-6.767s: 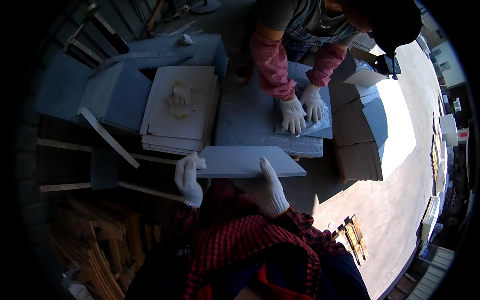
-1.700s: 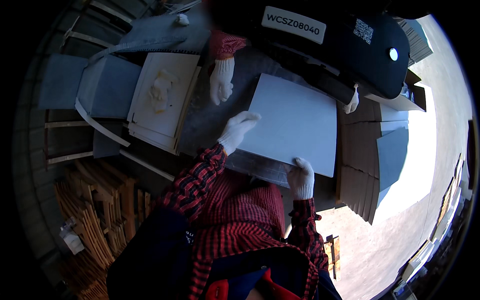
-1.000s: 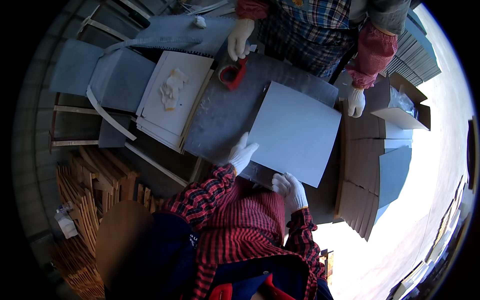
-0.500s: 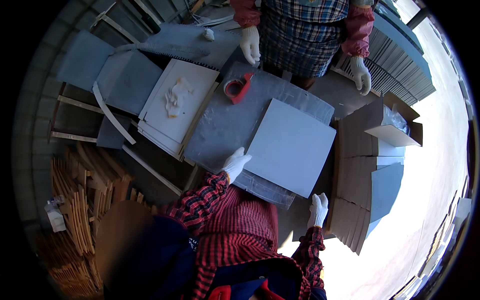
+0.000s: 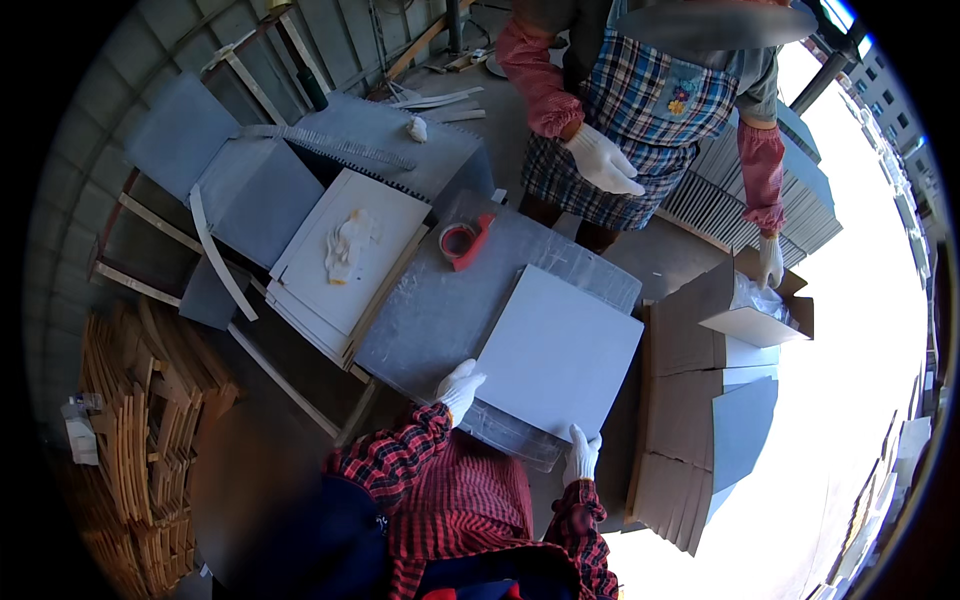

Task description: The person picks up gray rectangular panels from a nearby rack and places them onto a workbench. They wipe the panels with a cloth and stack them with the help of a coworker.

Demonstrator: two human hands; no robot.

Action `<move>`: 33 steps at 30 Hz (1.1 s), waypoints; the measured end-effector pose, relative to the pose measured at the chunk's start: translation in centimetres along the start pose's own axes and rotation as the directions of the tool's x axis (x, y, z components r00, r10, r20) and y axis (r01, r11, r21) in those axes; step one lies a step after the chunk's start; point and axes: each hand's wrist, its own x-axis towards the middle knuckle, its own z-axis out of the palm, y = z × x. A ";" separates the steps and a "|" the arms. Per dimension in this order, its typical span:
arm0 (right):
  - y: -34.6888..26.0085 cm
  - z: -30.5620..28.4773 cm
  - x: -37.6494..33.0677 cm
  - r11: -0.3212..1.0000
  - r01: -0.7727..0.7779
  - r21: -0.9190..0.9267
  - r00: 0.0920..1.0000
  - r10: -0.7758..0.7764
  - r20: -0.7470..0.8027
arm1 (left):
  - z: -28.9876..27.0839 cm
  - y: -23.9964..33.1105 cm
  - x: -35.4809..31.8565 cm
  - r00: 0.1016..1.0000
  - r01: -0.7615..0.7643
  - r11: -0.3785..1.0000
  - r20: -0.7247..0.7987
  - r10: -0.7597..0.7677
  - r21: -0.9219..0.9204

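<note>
Now L hand [image 5: 461, 390] & R hand [image 5: 582, 458] at 1 panel [image 5: 562, 350], can't tell fingers' grip.

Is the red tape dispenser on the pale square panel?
No, the red tape dispenser lies on the grey worktable, left of and apart from the pale square panel.

From here I cannot tell whether the wearer's right hand [image 5: 581, 457] touches the board [image 5: 563, 350], what the plastic [image 5: 762, 302] in the box [image 5: 738, 325] holds, or what the brown blur [image 5: 238, 490] is, and the top edge crops the co-worker's blurred head [image 5: 715, 24].
</note>
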 end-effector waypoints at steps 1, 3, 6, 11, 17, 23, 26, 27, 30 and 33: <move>-0.1 -0.2 -0.1 1.000 0.006 0.019 1.000 -0.006 -0.003 | 0.2 -0.3 0.3 1.000 -0.001 1.000 0.004 0.001 0.020; 0.7 -0.1 0.9 0.999 -0.009 0.048 1.000 0.009 0.003 | 0.0 0.0 0.1 1.000 -0.014 1.000 -0.007 0.014 -0.001; 0.2 0.6 1.4 0.998 -0.043 0.054 0.999 0.042 0.023 | -0.6 0.0 0.3 0.999 -0.017 1.000 -0.036 0.016 -0.014; -1.9 1.0 0.2 0.983 -0.133 0.125 0.991 0.135 -0.011 | 0.0 0.1 0.2 0.998 -0.028 0.999 -0.048 0.026 -0.042; -4.2 1.6 -2.1 0.963 -0.187 0.192 0.981 0.193 -0.014 | 0.0 -0.7 0.8 0.997 -0.018 0.998 -0.080 0.013 -0.068; -1.9 1.5 1.1 0.989 -0.127 0.070 0.992 0.127 0.000 | -0.5 -2.4 1.6 0.992 -0.051 0.999 -0.117 0.049 -0.017; -2.6 -0.4 0.2 0.665 0.339 -0.665 0.941 -0.242 0.238 | 0.3 -2.0 1.8 0.989 -0.074 0.997 -0.129 0.075 0.009; -3.2 -0.7 0.0 0.410 0.465 -0.784 0.877 -0.330 0.348 | 0.6 -2.0 1.8 0.986 -0.076 0.997 -0.145 0.076 0.009; -2.4 -2.0 1.6 0.362 0.584 -0.727 0.799 -0.413 0.436 | 0.8 -2.2 2.1 0.974 -0.213 0.977 -0.070 0.214 0.025; -2.1 -1.5 1.7 0.471 0.518 -0.714 0.852 -0.353 0.386 | 0.7 -2.2 2.4 0.989 -0.088 0.988 -0.110 0.102 0.126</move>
